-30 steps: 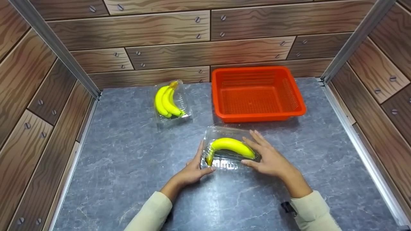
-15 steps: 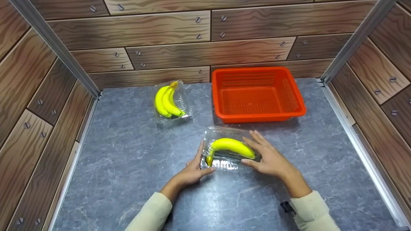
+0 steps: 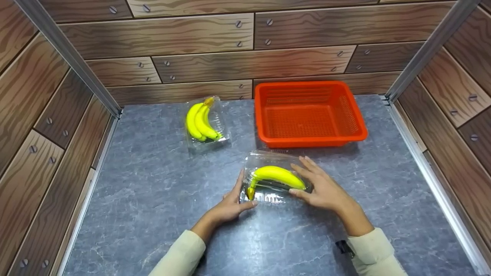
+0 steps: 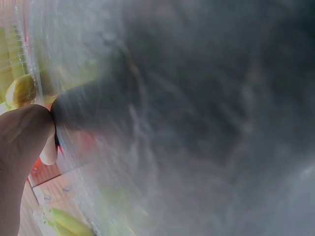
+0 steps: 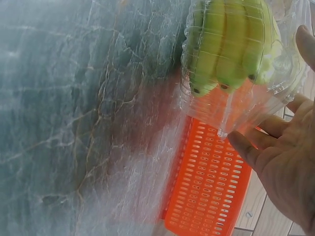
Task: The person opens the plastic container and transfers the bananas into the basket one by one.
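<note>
A clear plastic clamshell box lies in front of me in the head view, with yellow bananas inside. From above one banana shows; the right wrist view reveals several side by side. My left hand holds the box's left end, thumb at the near corner and fingers along the side. At the other end, my right hand grips the box with spread fingers at the far side and its thumb at the near side. Blur hides most of the left wrist view, though the left thumb shows at its edge.
An orange perforated basket stands at the back right, just beyond the box. To its left, a second clear box with bananas rests on the grey marbled table. Wood-patterned walls enclose the back and both sides.
</note>
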`<state>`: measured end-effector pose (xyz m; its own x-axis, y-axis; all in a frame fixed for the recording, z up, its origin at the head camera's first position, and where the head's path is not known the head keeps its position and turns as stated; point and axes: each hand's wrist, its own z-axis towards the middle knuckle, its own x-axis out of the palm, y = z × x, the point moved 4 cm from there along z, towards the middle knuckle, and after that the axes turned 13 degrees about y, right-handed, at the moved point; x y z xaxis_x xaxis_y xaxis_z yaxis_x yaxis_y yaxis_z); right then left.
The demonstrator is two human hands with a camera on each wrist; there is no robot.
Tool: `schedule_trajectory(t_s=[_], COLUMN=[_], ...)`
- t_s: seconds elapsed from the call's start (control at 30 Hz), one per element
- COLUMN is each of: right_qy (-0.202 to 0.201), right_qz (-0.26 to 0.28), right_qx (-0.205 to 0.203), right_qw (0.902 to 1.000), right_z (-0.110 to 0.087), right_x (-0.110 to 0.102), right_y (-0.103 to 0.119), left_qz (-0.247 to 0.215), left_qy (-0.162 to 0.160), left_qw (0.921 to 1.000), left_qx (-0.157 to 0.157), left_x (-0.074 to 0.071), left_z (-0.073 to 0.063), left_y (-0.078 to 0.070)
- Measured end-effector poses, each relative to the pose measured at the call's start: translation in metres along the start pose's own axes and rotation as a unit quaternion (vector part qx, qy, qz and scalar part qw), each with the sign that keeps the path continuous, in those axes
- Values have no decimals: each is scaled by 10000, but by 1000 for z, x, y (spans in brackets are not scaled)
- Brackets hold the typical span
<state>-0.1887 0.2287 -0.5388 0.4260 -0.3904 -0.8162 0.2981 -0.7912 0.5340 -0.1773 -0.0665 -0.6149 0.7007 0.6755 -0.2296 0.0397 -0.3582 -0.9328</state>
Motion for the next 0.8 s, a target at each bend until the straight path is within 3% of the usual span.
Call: schedule_trajectory(t_s=[0.47, 0.8], right_qy=[-98, -126], right_qz=[328, 404], right_qx=[-155, -105], right_qw=[9993, 9990], right_z=[1, -3], right_x=[-12, -18], right_y=[-2, 6], left_qz=[-316, -185], left_qy=[92, -152], left_qw=[9990, 9997], left_qx=[295, -35], left_x=[0, 0], left_z=[1, 1], left_y=[-2, 1])
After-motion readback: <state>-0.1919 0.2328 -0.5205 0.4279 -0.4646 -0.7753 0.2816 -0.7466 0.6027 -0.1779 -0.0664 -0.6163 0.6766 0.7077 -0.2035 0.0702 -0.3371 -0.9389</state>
